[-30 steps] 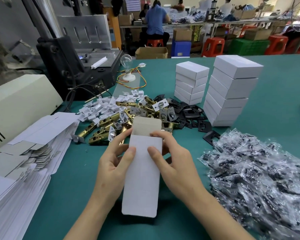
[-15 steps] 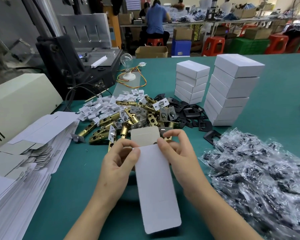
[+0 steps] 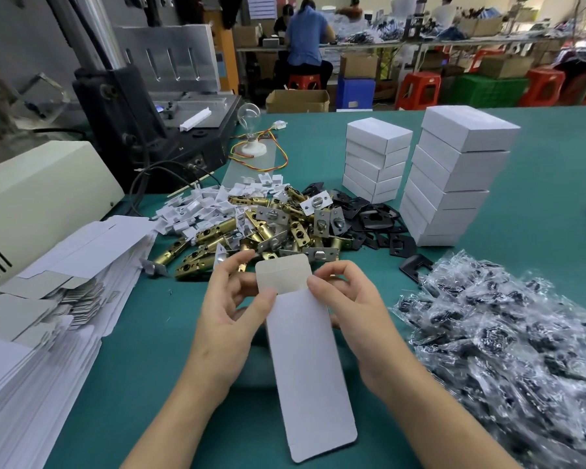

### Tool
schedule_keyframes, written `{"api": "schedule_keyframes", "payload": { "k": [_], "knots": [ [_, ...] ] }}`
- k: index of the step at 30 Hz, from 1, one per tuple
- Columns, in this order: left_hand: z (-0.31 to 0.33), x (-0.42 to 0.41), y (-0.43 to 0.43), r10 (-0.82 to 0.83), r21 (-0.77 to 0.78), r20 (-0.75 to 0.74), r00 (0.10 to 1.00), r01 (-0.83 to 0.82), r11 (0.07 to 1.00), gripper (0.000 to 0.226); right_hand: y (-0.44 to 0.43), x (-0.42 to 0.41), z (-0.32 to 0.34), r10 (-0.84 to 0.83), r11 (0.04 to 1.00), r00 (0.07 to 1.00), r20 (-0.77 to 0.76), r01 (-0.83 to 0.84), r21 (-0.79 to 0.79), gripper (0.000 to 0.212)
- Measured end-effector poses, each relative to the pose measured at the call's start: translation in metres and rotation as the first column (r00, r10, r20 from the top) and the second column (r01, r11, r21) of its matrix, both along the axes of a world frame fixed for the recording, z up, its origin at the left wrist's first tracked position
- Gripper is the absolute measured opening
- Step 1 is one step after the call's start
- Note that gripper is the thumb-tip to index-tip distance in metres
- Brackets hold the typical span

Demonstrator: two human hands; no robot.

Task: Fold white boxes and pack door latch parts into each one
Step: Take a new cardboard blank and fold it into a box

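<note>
Swung round since a second ago, the flat white cardboard box blank (image 3: 307, 367) now slants, its near end toward the right forearm. The left hand (image 3: 230, 313) and right hand (image 3: 349, 309), fingers curled, pinch its two edges just below the raised grey flap. Brass door latch bolts (image 3: 251, 236) lie heaped beyond the hands. Clear bags of black parts (image 3: 504, 333) lie right of the right hand.

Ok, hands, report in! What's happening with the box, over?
Left hand and right hand both pinch the flat white box near its top flap. Box not yet folded. Latch parts piled just beyond.
</note>
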State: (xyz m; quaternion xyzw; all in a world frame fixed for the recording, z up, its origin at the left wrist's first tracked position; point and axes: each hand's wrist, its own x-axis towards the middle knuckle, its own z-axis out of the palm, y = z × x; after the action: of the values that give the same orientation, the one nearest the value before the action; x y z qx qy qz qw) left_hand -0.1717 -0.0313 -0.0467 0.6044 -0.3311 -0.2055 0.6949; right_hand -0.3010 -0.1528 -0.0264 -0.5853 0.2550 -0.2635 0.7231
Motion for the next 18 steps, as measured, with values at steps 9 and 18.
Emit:
{"api": "schedule_keyframes", "payload": {
  "k": [9, 18],
  "knots": [
    [0.0043, -0.0009, 0.0017, -0.068, 0.075, -0.167, 0.984, 0.081, 0.994, 0.037, -0.0052, -0.0007, -0.004, 0.064, 0.996, 0.998, -0.021, -0.062, 0.067, 0.021],
    [0.0038, -0.001, 0.0006, -0.098, 0.169, -0.108, 0.989, 0.116, 0.979, 0.02, -0.0045, 0.0001, -0.0071, 0.029, 0.991, 0.998, -0.047, -0.035, -0.131, 0.014]
  ]
}}
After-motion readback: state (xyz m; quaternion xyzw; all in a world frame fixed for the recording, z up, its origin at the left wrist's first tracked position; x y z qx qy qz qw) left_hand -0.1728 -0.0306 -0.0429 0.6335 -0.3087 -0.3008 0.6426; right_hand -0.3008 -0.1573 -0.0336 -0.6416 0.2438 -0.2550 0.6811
